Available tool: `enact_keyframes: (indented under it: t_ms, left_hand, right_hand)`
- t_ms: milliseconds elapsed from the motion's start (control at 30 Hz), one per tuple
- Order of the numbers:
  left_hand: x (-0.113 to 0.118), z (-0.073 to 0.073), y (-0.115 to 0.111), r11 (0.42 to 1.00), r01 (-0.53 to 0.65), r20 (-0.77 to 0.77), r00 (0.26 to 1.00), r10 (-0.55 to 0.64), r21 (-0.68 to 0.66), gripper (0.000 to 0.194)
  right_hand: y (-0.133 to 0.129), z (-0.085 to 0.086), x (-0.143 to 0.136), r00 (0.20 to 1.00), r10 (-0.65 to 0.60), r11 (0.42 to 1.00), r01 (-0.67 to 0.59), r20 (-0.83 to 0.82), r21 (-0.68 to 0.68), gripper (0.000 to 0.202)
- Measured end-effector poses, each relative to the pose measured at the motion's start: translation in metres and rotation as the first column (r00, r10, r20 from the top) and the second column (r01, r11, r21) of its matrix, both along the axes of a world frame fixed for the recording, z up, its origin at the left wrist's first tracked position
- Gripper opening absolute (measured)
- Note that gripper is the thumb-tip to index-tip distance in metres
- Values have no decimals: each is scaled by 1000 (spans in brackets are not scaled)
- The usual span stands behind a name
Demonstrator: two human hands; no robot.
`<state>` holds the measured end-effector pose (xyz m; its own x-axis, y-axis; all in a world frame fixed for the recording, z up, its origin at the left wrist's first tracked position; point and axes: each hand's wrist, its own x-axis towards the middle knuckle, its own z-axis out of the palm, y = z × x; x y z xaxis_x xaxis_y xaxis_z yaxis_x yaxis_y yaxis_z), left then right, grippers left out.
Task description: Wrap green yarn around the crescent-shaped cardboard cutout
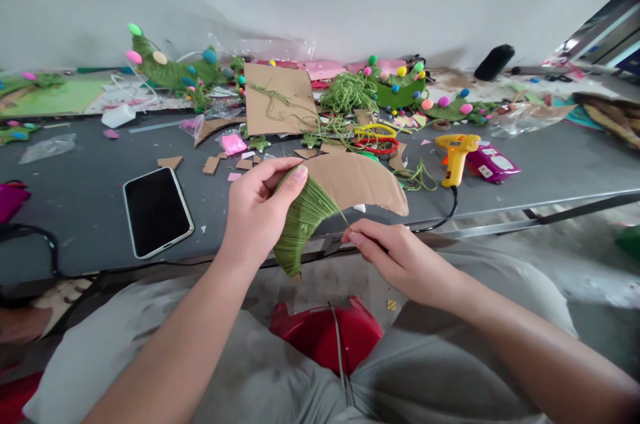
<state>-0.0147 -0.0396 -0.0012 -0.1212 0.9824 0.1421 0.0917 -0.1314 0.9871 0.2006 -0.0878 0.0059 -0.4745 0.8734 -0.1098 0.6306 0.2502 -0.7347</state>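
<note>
A cardboard crescent (357, 179) is held above the table's front edge, its left half wrapped in green yarn (305, 217). My left hand (265, 204) is closed on the wrapped part, thumb on the front face near where the wrapping stops. My right hand (387, 247) pinches a strand of yarn that runs tight from the crescent's inner curve down to the fingertips. Bare brown cardboard shows on the crescent's right half. Below my right hand another strand hangs over my lap.
On the grey table (100, 211) lie a phone (157, 211), a yellow glue gun (457, 157) with a black cord, scissors (376, 144), cardboard scraps and a cardboard square (280, 104). Behind are tangled green yarn (350, 94) and green crescents with coloured pompoms (175, 71). A red stool (325, 334) shows below.
</note>
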Motion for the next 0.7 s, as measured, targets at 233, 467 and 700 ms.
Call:
enact_keyframes:
  t_ms: [233,467,700]
  left_hand:
    - [-6,5,-1,965,220,48,975,-215,-141,27]
    - [-3,19,-13,588,702,-188,566,-803,-401,26]
    - [11,1,-18,505,689,-321,390,-863,-520,30]
  right_hand:
    - [13,-18,19,978,142,989,-134,-154,60,23]
    - [26,-3,31,937,348,937,-347,19,-36,25]
    - [25,-1,29,948,275,958,-284,158,35,24]
